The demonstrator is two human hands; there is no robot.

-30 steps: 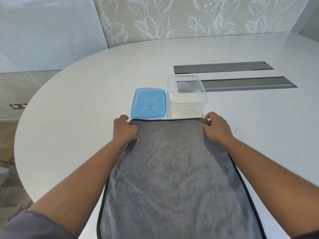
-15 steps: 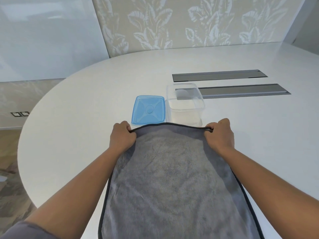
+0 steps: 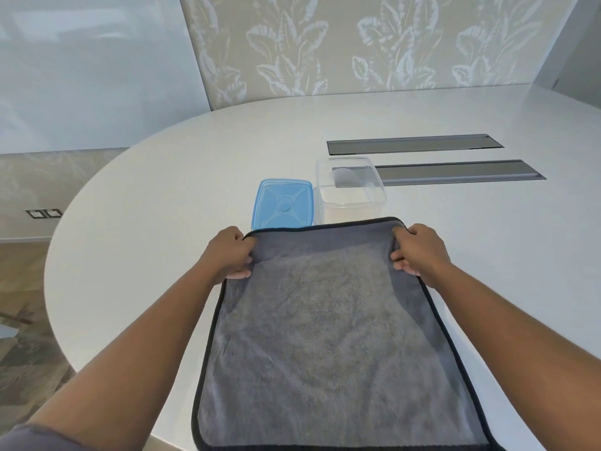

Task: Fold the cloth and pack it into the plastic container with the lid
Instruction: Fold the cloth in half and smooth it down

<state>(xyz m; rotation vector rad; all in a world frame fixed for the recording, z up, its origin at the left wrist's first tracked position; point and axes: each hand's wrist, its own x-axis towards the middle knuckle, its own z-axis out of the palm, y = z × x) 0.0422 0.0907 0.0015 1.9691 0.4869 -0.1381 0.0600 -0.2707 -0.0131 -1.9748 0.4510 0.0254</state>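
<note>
Grey cloth lies flat on the white table. We pinch its far corners, raised slightly, in our left hand and right hand. Just beyond sit the blue lid at left and the clear container at right.

White oval table, two grey recessed slots (perhaps cable hatches), leaf-patterned wall panel

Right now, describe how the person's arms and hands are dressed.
Both forearms are bare up to the frame edge. The left hand and right hand wear no gloves, rings or watch that show. A grey sleeve covers the left upper arm.
</note>
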